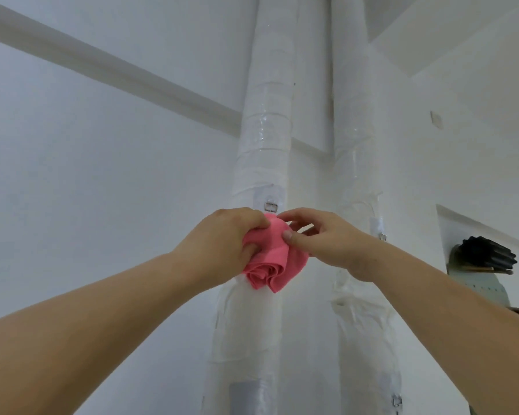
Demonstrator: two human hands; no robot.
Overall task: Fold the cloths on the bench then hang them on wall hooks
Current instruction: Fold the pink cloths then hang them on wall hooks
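Observation:
A folded pink cloth is held up against a white wrapped pipe. My left hand grips its left side with curled fingers. Thumb and fingers of my right hand pinch its upper right part. Just above the cloth, a small metal hook on a white adhesive pad sticks to the pipe. The cloth's top edge sits right below that hook, and its folded layers hang down in loops under my hands.
A second wrapped pipe runs to the right, with another hook on it and one lower down. A black ribbed object sits at the right edge. White walls surround the pipes.

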